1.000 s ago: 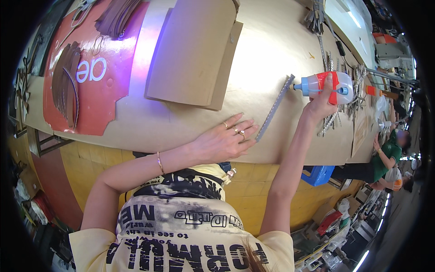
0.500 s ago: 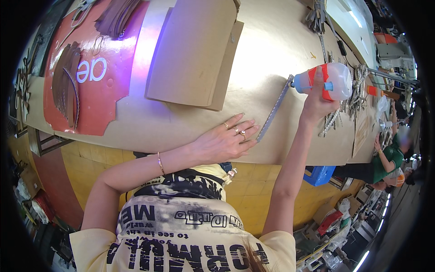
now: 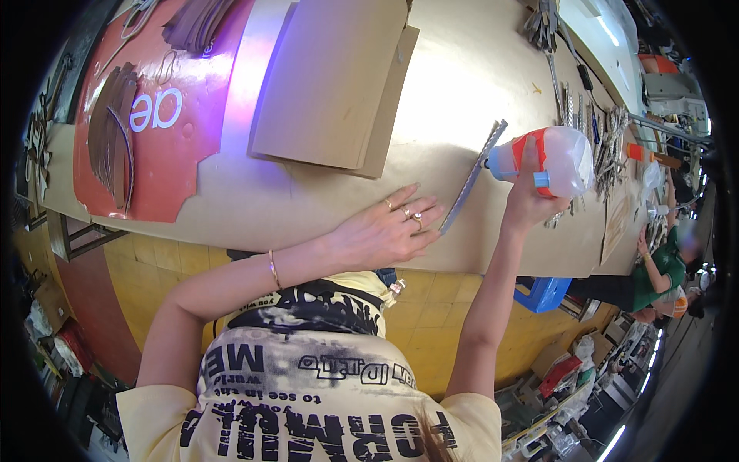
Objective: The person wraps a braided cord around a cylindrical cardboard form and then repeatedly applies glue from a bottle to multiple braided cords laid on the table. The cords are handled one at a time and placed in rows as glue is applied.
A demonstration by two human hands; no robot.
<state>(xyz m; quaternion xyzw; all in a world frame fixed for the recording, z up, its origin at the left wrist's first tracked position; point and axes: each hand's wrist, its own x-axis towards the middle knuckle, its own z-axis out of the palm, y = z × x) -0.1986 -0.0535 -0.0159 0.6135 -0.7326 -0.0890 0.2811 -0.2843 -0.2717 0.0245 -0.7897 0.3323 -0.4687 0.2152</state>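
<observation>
A narrow braided strip [image 3: 471,181] lies slantwise on the brown-covered table in front of me. My left hand [image 3: 391,231] rests flat beside its near end, fingers stretched out, with rings on some of them. Whether the fingertips press on the strip's end I cannot tell. In my right hand [image 3: 530,191] is a tilted, translucent squeeze bottle [image 3: 568,162] with a red label and a pale blue cap. Its nozzle points left and meets the strip, or hovers just over it, around the middle of its length.
Large brown card sheets [image 3: 327,85] lie beyond my left hand. Further left, a red board [image 3: 169,165] carries bundles of brown strips [image 3: 115,138]. Braided strips [image 3: 612,146] and an orange-capped item [image 3: 637,152] lie at the right. A blue stool [image 3: 543,294] stands below the edge; a person [image 3: 662,269] works beyond.
My right hand has brought the bottle nearer to me, its nozzle going from close to the strip's far end to about its middle. My left hand has barely shifted.
</observation>
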